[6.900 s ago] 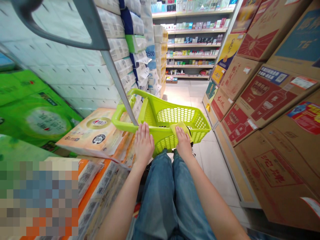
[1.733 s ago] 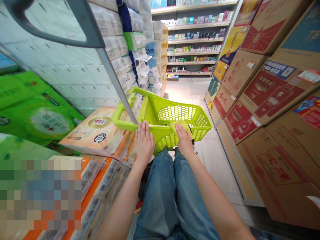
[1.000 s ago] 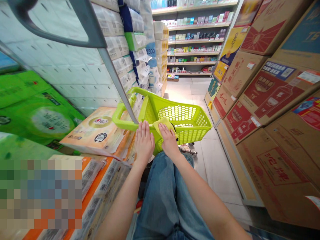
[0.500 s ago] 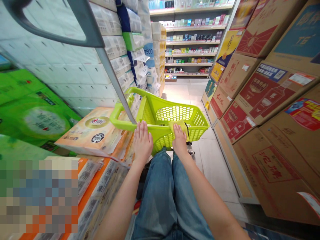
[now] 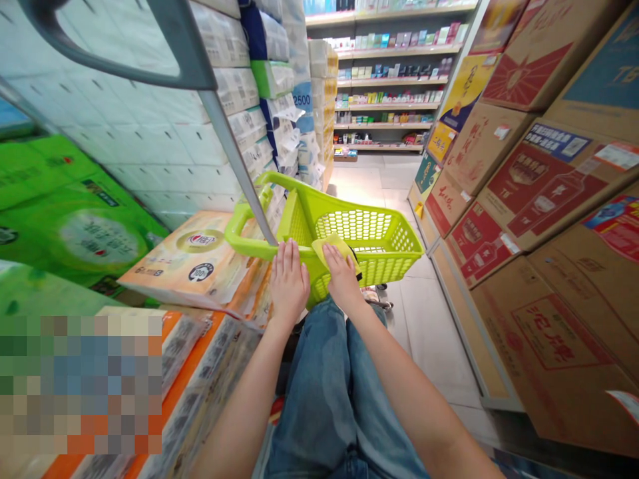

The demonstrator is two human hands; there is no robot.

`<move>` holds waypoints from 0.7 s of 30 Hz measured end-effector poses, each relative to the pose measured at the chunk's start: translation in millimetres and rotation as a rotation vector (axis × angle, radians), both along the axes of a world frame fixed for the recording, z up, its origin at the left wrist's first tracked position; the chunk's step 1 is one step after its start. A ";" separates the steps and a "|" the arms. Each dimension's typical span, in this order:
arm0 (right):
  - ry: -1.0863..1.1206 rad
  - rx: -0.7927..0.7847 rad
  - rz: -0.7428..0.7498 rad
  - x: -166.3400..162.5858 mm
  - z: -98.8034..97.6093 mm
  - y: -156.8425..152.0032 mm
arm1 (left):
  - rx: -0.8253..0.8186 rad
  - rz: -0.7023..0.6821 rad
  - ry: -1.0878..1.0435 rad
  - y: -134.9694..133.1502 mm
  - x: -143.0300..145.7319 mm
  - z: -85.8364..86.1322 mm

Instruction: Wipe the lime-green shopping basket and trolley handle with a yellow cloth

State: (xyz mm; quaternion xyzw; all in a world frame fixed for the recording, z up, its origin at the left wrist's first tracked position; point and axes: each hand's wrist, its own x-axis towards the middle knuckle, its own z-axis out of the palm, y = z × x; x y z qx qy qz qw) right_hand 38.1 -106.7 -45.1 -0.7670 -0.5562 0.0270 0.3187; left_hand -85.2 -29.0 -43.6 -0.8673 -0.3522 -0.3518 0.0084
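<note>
A lime-green rolling shopping basket (image 5: pixel 394 266) stands crosswise before my knees, its grey pull handle (image 5: pixel 234 156) rising to the upper left. My left hand (image 5: pixel 289 276) lies with fingers stretched out along the near rim, beside the foot of the pull handle. Farther right, my right hand (image 5: pixel 343 271) presses a yellow cloth (image 5: pixel 327 245) against the near rim and side. Part of the cloth, with a dark edge, sticks out around the fingers. The palm side of this hand is hidden.
Stacked cartons (image 5: pixel 554 319) line the right side. Packs of tissue (image 5: pixel 194 253) and green packages (image 5: pixel 94 226) are piled at the left. Tiled floor (image 5: pixel 424 326) runs between them towards shelves (image 5: pixel 389 83) holding small boxes and bottles.
My right hand has slid left along the basket's rim with the cloth, closer to my left hand. My left hand keeps its place on the rim. The view has shifted slightly.
</note>
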 end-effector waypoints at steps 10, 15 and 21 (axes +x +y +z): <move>-0.050 -0.065 -0.236 56.4 -31.9 -40.1 | -0.012 -0.001 -0.010 -1.7 0.7 1.2; 0.029 -0.077 -0.246 23.0 -12.7 -13.7 | -0.024 -0.013 -0.020 -1.3 0.1 1.7; 0.061 -0.005 0.124 -23.6 22.4 21.1 | -0.013 0.016 0.020 -1.2 -0.7 3.1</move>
